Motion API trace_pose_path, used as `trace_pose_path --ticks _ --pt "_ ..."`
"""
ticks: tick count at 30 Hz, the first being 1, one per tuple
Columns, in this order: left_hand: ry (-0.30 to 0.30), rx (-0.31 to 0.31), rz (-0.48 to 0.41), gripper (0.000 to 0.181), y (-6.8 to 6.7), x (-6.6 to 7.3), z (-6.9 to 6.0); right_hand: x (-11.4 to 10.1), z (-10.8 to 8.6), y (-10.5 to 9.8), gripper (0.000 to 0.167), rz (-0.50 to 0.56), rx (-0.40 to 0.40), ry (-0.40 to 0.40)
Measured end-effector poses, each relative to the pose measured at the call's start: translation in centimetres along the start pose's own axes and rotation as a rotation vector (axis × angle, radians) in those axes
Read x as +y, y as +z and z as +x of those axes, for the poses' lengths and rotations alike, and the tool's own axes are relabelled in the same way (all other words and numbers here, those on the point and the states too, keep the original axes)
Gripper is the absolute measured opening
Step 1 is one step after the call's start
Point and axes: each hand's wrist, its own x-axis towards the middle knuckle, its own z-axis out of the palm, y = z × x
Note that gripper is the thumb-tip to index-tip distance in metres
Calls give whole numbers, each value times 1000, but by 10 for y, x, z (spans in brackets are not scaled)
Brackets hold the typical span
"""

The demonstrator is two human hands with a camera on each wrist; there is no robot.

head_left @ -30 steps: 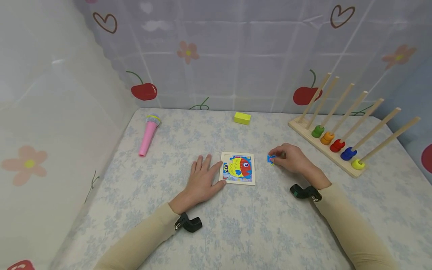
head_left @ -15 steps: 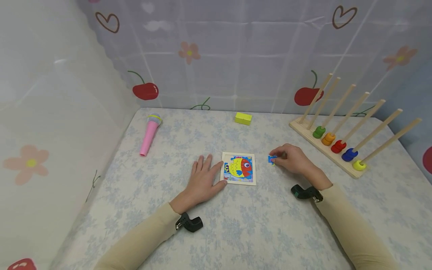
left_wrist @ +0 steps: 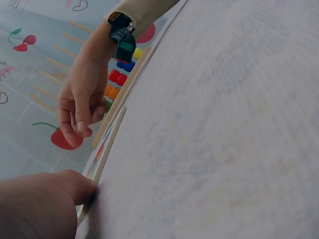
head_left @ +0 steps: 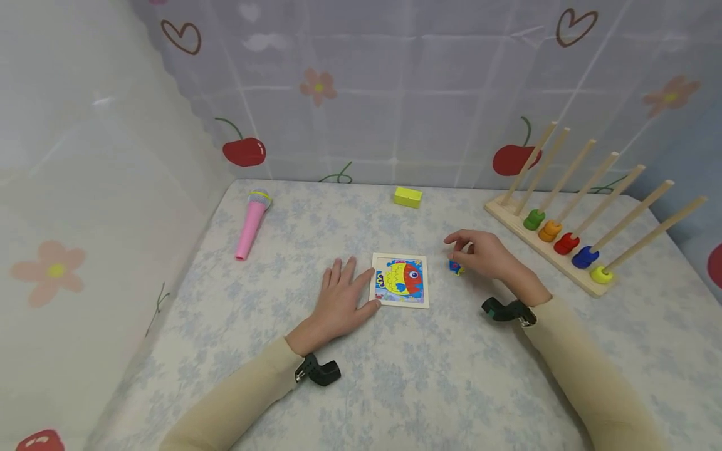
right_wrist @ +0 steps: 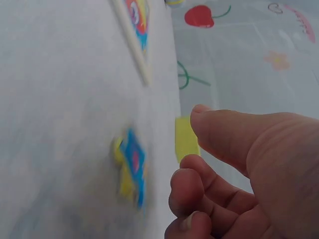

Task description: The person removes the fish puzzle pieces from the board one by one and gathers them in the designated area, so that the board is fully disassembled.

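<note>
A small fish puzzle in a pale square frame (head_left: 399,280) lies mid-table. My left hand (head_left: 338,308) rests on the cloth left of it, fingers spread. Its forefinger and thumb touch the frame's left edge. Right of the frame is a loose blue and yellow puzzle piece (head_left: 455,268), partly covered by my right hand (head_left: 486,254) in the head view. In the right wrist view, a gap shows between this puzzle piece (right_wrist: 133,167) and the right hand (right_wrist: 234,174). The right fingers are loosely bent, with the thumb apart and nothing held.
A pink toy microphone (head_left: 251,225) lies at the back left. Near the back edge is a yellow block (head_left: 408,196). A wooden peg stand (head_left: 547,244) with coloured beads occupies the right side. A patterned curtain (head_left: 395,94) hangs behind the table.
My right hand has let go of the puzzle piece and risen slightly away from it. The piece lies slightly turned. My left hand stays beside the frame.
</note>
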Motion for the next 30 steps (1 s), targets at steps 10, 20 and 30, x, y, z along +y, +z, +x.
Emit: trace_pose_path --ticks 10,20,30 --pt "-19 -18 3 64 1 -2 0 -51 35 21 35 23 -134 -33" --pt "-11 -30 14 64 -1 0 2 -63 40 32 34 25 -141 -41" --pt "-11 -28 9 63 -1 -1 0 -64 39 42 32 64 -161 -59"
